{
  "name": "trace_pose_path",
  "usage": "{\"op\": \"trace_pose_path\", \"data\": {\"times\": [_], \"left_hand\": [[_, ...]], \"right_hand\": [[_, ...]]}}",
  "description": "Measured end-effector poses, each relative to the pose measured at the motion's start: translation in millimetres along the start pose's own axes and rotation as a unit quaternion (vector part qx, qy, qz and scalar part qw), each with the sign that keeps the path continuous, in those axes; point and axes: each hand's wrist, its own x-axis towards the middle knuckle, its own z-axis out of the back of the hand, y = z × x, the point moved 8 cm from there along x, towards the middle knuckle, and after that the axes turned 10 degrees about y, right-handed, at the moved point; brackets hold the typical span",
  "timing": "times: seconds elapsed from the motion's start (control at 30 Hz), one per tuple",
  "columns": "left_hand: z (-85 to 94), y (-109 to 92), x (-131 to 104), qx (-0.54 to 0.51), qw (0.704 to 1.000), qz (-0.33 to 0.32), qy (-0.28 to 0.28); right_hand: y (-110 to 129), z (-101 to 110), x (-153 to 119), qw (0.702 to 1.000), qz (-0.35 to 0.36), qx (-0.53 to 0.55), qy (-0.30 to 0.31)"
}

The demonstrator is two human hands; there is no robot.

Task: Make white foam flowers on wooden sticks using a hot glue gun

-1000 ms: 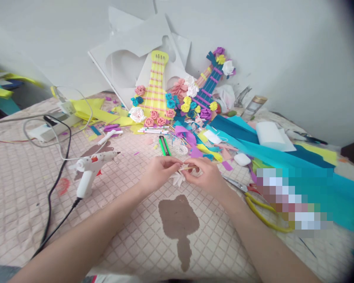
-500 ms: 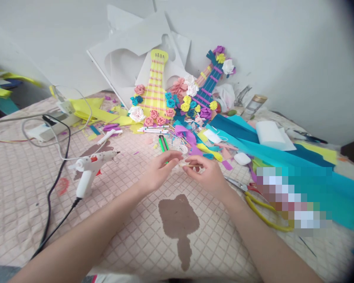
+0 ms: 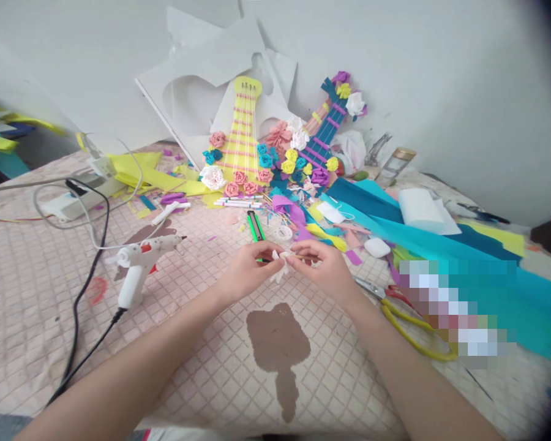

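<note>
My left hand (image 3: 243, 269) is closed, its thumb and fingertips pinching a small crumpled piece of white paper (image 3: 278, 275). Facing it, my right hand (image 3: 326, 269) grips a thin wooden stick (image 3: 310, 258), whose tip meets the paper between the two hands. The fingers partly hide both stick and paper. Just beyond my left fingers lies a green utility knife (image 3: 254, 225) on the quilted cloth (image 3: 211, 367). A brown patch (image 3: 279, 340) marks the cloth in front of my hands.
To the left stands a white glue gun (image 3: 140, 269) with its black cord, near a power strip (image 3: 67, 202). Yellow-handled scissors (image 3: 404, 324) and teal crepe paper (image 3: 463, 257) lie right. A yellow paper guitar (image 3: 242, 135) and a blue one (image 3: 324, 135) lean behind paper scraps.
The white paper now shows between my fingertips, hanging below them. Both hands have come together and shifted slightly, the left one a little lower. The glue gun and guitars have stayed put.
</note>
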Motion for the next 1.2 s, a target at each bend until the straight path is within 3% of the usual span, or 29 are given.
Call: {"op": "trace_pose_path", "data": {"times": [0.3,0.53,0.77,1.2], "left_hand": [[-4.3,-5.1,-0.6,-0.023,1.000,0.005,0.015],[1.6,3.1,0.1,-0.023,0.999,-0.009,-0.032],[-1.2,-0.1,-2.2,0.004,0.999,-0.005,-0.035],[8.8,0.4,-2.1,0.033,0.997,0.009,-0.074]], "right_hand": [[0.0,-1.5,0.6,0.999,-0.009,0.037,0.012],[-3.0,1.5,0.3,0.999,-0.017,0.031,-0.005],[-2.7,0.5,-0.1,1.000,-0.009,0.014,-0.012],[1.5,-0.9,1.5,0.999,0.028,0.002,0.024]]}}
